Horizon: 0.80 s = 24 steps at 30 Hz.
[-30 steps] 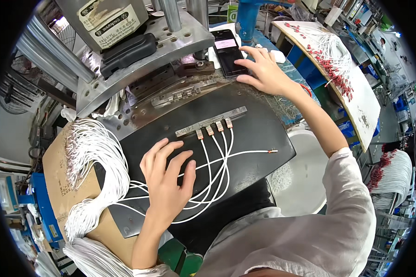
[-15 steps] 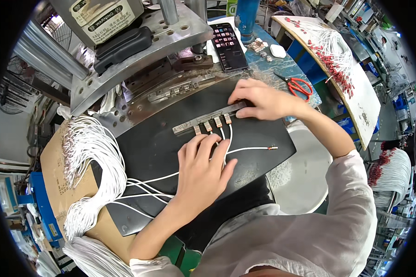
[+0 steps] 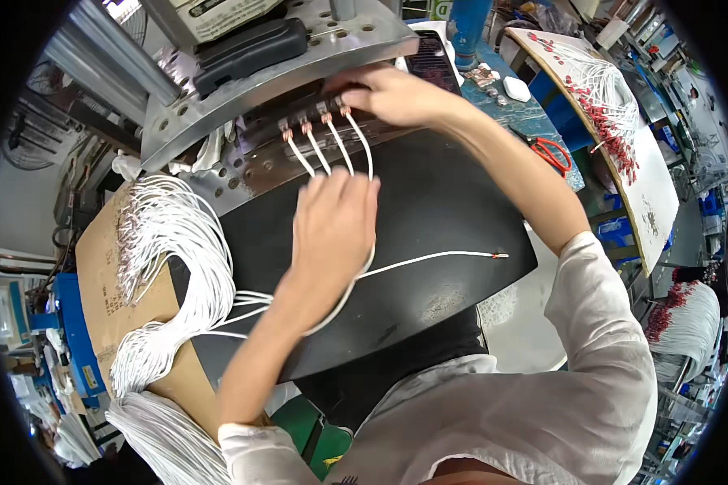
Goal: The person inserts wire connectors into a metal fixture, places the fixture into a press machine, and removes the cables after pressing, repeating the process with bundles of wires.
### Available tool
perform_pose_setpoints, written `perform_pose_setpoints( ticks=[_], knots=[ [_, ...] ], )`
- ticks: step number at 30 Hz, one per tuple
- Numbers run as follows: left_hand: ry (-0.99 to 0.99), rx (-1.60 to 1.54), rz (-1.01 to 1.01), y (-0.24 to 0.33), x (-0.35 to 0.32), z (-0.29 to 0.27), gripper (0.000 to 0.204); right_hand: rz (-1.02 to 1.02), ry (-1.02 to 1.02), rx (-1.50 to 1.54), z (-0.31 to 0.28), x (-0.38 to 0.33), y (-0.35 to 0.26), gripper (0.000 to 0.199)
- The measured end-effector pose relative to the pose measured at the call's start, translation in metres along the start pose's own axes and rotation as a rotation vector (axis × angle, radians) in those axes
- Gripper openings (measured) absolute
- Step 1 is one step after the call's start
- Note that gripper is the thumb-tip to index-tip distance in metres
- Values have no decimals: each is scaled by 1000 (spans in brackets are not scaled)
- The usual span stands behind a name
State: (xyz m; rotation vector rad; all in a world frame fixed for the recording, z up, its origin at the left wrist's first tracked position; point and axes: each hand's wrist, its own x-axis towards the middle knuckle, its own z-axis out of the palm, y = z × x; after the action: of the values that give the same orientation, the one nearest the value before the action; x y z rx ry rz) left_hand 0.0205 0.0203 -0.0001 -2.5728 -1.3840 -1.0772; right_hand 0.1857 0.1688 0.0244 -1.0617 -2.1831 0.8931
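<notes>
My right hand (image 3: 392,95) grips the right end of a narrow metal strip (image 3: 303,117) held up at the mouth of the grey press machine (image 3: 275,61). Several white wires (image 3: 332,145) with copper terminals are clipped in that strip. My left hand (image 3: 332,222) is closed over those wires below the strip, above the black mat (image 3: 437,210). One loose white wire (image 3: 437,257) with a red tip lies on the mat to the right.
A large bundle of white wires (image 3: 174,259) lies on brown cardboard (image 3: 105,267) at the left. Red-handled scissors (image 3: 552,152), a dark phone (image 3: 433,61) and a white board with red-tipped wires (image 3: 607,105) are at the right.
Both hands lifted the strip with its wires off the mat and carried it up to the press machine. A second ago my right hand was at the phone.
</notes>
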Motion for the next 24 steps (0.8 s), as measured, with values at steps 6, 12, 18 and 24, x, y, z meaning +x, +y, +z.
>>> perform_pose_setpoints(
  ticks=[6,12,18,24],
  knots=[
    [-4,157,-71,-76,64,16,23,-449,373,-405,-8,88,81,25],
    [-18,235,-148,-96,57,10,30,-747,294,-230,-15,102,92,26],
    [-5,192,-178,-103,57,17,36,-372,191,-288,7,86,49,27],
    [225,515,-281,-108,48,26,51,-418,428,-419,17,43,36,29]
  ],
)
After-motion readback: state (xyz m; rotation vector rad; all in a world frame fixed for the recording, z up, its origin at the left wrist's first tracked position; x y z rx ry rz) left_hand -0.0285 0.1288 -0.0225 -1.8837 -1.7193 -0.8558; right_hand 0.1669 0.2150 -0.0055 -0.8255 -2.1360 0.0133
